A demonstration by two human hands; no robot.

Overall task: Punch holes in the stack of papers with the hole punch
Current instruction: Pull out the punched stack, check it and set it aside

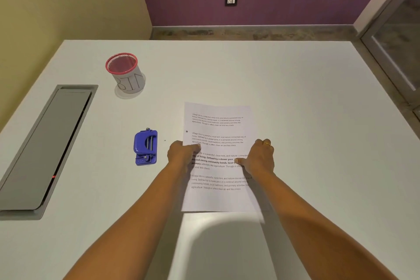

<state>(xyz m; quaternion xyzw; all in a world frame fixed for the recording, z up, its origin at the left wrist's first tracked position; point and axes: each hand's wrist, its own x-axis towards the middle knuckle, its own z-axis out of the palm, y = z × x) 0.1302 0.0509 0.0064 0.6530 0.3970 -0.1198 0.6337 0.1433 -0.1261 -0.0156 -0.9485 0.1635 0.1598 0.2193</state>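
Observation:
A white stack of papers (218, 129) with printed text lies flat on the white table (295, 98), near the middle. One punched hole shows by its left edge. My left hand (181, 153) grips the stack's left edge with the thumb on top. My right hand (260, 158), wearing a ring, grips the right edge the same way. A blue hole punch (146, 146) sits on the table just left of my left hand, apart from the paper.
A mesh cup (125, 73) with a red rim, labelled BIN, stands at the back left. A grey recessed cable flap (45, 143) runs along the table's left side. A tiny paper dot (165, 140) lies between punch and stack.

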